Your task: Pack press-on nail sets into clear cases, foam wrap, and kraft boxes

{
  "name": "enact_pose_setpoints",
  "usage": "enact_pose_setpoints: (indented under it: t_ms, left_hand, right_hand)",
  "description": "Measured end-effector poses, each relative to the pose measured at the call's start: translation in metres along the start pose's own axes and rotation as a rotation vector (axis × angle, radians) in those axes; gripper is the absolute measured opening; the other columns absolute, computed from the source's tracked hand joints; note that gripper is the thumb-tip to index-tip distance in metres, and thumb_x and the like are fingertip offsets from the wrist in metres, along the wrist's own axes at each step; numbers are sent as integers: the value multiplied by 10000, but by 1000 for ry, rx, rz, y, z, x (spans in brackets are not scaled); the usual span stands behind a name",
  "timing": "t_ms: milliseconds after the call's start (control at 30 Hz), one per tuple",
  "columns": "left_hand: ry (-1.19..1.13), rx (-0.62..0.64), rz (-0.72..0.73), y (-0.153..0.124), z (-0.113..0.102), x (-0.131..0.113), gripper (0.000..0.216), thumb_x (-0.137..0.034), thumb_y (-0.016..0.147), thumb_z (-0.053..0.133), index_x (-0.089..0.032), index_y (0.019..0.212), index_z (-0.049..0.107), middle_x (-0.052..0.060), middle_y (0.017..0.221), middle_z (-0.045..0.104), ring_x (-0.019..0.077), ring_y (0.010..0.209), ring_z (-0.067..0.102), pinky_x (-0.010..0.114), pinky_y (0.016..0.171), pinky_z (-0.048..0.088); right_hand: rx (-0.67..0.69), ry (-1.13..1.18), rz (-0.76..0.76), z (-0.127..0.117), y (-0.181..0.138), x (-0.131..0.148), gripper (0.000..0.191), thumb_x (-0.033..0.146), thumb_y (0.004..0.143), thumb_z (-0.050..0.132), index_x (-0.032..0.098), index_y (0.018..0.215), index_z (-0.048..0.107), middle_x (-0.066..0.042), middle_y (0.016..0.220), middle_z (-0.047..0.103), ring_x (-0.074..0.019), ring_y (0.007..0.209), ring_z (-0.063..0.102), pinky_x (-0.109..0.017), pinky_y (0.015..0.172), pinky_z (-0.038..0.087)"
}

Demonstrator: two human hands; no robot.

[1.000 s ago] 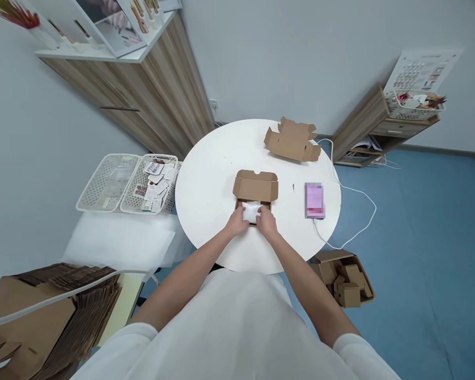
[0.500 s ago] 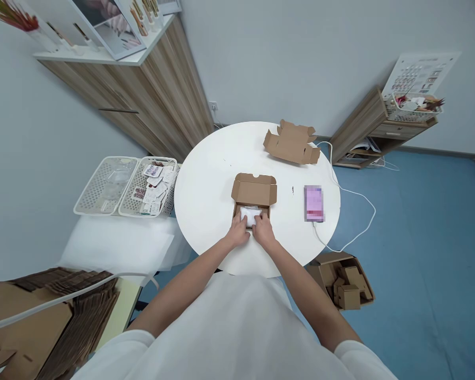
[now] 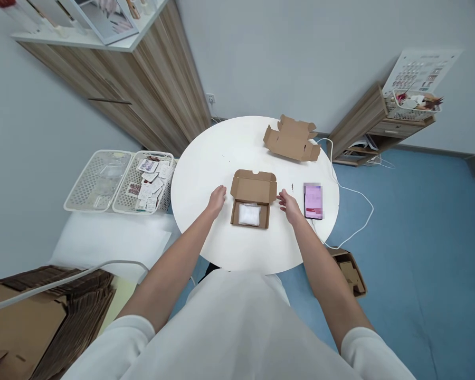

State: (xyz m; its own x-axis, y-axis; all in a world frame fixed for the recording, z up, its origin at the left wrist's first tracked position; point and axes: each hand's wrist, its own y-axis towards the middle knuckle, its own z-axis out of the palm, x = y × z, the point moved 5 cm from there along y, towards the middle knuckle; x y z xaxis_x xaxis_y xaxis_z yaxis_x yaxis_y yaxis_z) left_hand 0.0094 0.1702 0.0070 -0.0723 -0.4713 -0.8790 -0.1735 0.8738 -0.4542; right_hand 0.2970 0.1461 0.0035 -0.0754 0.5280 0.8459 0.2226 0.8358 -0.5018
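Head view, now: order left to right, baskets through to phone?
First white perforated plastic basket → second white perforated plastic basket → person's left hand → open brown cardboard box → person's right hand → rectangular pink-screened phone.

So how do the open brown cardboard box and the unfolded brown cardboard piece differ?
The open brown cardboard box has folded-up walls; the unfolded brown cardboard piece is spread out. The box holds a white packet; the unfolded piece shows none. The box sits nearly straight in view; the unfolded piece is turned at an angle, farther back. Both rest on the round white table.
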Motion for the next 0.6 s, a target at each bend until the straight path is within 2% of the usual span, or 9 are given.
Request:
enact_pose_setpoints:
  t_ms: [100, 233, 333, 467, 600]
  left_hand:
    - [-69, 84, -78, 6, 8, -1, 377, -424, 774, 433, -195, 1062, 516, 105, 1259, 479, 218, 1122, 486, 347, 857, 425]
    - [-66, 152, -69, 3, 18, 0, 344, -404, 769, 420, -191, 1007, 549, 99, 1173, 553, 213, 1053, 536, 348, 837, 426]
    - [-71, 168, -39, -4, 19, -1, 347, -378, 761, 426, -188, 1021, 553, 97, 1166, 555, 212, 1049, 538, 355, 846, 419]
    - [-55, 234, 11, -19, 17, -3, 347, -251, 730, 414, -211, 1042, 560, 65, 1144, 564, 190, 1041, 541, 351, 866, 414]
    - [26, 332, 86, -40, 15, 0, 484, -126, 649, 450, -224, 1116, 534, 67, 1124, 557, 202, 1036, 540, 358, 859, 428]
  right_hand:
    - [98, 94, 91, 14, 6, 4, 598, 664, 741, 290, 229, 1007, 603, -52, 1034, 621, -181, 806, 546, -335, 718, 407]
    - [194, 70, 45, 32, -1, 13, 615, 686, 743, 245, 272, 1030, 598, -23, 1041, 625, -185, 878, 535, -341, 780, 361]
    - [214, 73, 2, 33, -11, 18, 569, 658, 754, 272, 278, 1027, 596, -20, 1088, 604, -188, 921, 519, -355, 817, 339]
    - [264, 38, -58, 25, -28, 19, 406, 463, 728, 442, 275, 1067, 565, -3, 1099, 586, -180, 926, 512, -376, 842, 344]
    - [329, 5, -162, 17, -46, 10, 534, 186, 607, 492, 282, 1132, 515, -11, 1171, 532, -167, 944, 520, -345, 817, 393]
